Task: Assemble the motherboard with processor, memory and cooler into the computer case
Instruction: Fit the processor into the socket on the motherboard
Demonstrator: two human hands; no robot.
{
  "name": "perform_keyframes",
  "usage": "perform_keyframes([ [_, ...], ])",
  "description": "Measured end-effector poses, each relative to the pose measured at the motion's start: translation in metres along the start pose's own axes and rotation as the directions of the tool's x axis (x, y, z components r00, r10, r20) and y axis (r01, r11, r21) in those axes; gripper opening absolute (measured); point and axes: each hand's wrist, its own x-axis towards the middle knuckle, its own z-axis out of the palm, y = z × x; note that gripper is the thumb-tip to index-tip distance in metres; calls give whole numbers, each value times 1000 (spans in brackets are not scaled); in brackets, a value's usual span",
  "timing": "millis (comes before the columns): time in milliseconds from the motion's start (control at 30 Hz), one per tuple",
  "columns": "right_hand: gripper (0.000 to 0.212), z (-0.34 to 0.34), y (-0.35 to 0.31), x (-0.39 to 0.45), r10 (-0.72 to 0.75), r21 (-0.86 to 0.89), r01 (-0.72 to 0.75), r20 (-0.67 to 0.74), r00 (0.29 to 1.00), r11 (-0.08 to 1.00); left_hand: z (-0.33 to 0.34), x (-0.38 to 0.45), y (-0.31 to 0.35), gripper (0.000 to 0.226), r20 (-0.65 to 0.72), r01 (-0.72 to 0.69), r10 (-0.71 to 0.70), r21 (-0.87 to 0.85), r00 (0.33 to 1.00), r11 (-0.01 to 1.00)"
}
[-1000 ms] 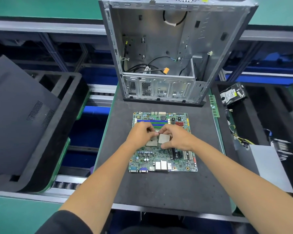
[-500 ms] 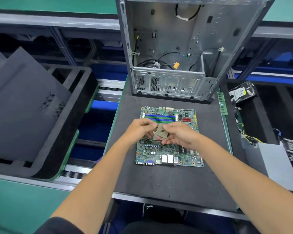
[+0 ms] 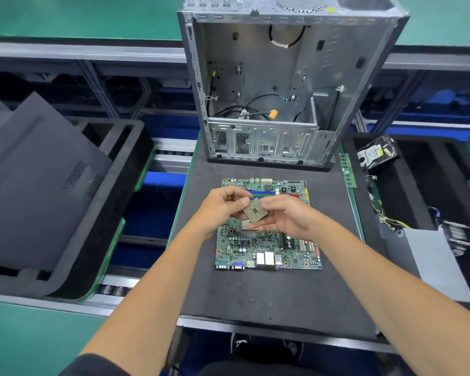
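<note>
A green motherboard (image 3: 269, 248) lies flat on the black mat (image 3: 269, 297) in front of me. Above its socket area I hold the square processor (image 3: 255, 211), tilted with its gold contact side up. My left hand (image 3: 223, 210) pinches its left corner and my right hand (image 3: 285, 217) grips its right and lower edges. The socket is mostly hidden under my hands. The open grey computer case (image 3: 282, 85) stands behind the board, loose cables with an orange plug (image 3: 273, 114) inside. A green memory stick (image 3: 347, 170) lies at the mat's right edge.
A black foam tray (image 3: 114, 202) on the left carries a dark side panel (image 3: 38, 180). On the right are a hard drive (image 3: 375, 154), a grey power supply (image 3: 434, 261) with yellow and black wires, and a finned cooler (image 3: 455, 234). A roller conveyor runs beneath.
The processor was lying flat, silver side up, over the socket. Both hands have lifted it off the board and turned it so its gold underside faces up.
</note>
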Motion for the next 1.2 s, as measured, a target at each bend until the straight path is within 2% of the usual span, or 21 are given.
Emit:
perform_keyframes([
  [100,27,-1,-2,-4,-9,0,9,-7,1000,1000,3,2,1,6,2,-7,7,4,1000,1000],
  [267,29,-2,-4,-3,-42,64,44,-35,998,997,0,0,-7,18,-28,18,-18,-19,999,1000],
  [500,28,3,-5,-2,-71,141,74,-28,997,987,-4,-4,-7,10,-24,-10,8,-79,1000,997],
  [867,33,9,-20,-2,-149,27,148,21,989,989,-8,4,6,8,-65,-75,67,-127,996,989],
  [1200,31,6,-29,-4,-178,72,177,3,984,982,-5,13,15,14,-55,-66,59,-145,997,987],
])
